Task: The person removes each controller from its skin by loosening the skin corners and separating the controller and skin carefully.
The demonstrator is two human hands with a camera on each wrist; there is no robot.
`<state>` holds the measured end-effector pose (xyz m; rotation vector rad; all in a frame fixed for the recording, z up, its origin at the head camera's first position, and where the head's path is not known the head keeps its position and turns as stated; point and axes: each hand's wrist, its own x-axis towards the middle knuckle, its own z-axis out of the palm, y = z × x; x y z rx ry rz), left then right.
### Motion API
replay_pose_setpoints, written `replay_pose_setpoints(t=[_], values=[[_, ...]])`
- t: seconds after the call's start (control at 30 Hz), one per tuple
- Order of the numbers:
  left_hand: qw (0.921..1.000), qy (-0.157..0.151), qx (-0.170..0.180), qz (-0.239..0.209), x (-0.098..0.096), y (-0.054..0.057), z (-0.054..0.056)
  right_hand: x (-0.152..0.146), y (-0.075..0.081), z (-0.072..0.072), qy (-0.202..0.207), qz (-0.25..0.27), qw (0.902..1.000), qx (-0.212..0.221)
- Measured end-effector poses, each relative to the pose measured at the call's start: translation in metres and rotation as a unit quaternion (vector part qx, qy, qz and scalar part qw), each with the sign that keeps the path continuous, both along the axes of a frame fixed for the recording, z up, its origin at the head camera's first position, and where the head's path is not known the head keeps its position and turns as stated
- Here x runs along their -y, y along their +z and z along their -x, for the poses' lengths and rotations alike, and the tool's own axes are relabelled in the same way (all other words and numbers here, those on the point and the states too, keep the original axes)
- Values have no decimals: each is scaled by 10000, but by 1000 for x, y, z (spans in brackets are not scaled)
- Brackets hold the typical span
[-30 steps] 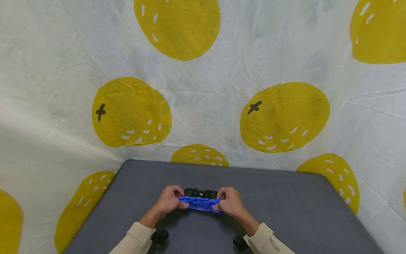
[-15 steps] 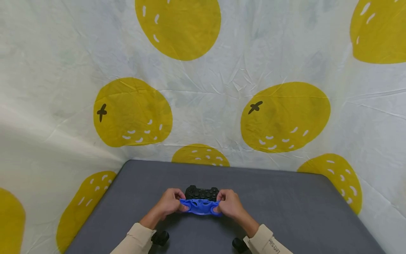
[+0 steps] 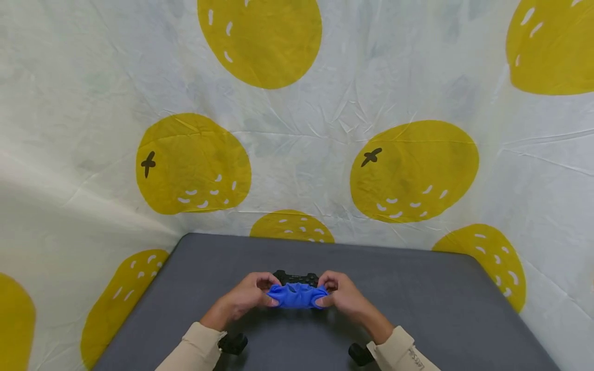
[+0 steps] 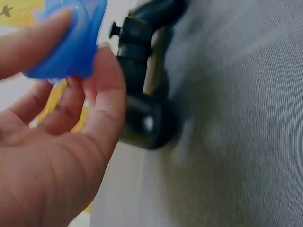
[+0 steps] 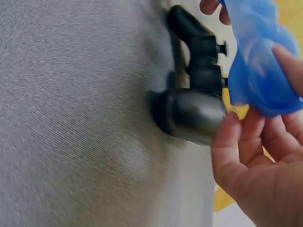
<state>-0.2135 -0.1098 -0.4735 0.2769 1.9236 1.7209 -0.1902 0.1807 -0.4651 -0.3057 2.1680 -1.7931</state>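
Observation:
A blue rubbery game controller cover is stretched between both hands, held above the table. My left hand pinches its left end, the thumb pressed on the blue rubber in the left wrist view. The right hand pinches the opposite end; the right wrist view shows the thumb on the cover and the fingers curled under it. Just beyond the cover, a black game controller lies on the table. Its near part is hidden by the cover. Both wrist views show its grip and shoulder buttons from the side.
The dark grey table spreads out around the hands. Behind it hangs a pale cloth printed with yellow fruit. Black wrist mounts sit at the sleeves.
The cover first turned its holed face into view, then bunched up and rose a little, hiding more of the controller. Both hands still pinch its ends. The controller has stayed on the table.

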Motion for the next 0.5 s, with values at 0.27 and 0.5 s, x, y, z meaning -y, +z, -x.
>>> replay_pose_setpoints(t=[0.27, 0.5], values=[[9838, -1019, 566, -1362, -8, 12, -1, -17, 13, 1, 834, 680, 9941, 151], [9625, -1483, 561, -2203, -19, 20, -6, -26, 22, -4, 1627, 1617, 9727, 347]])
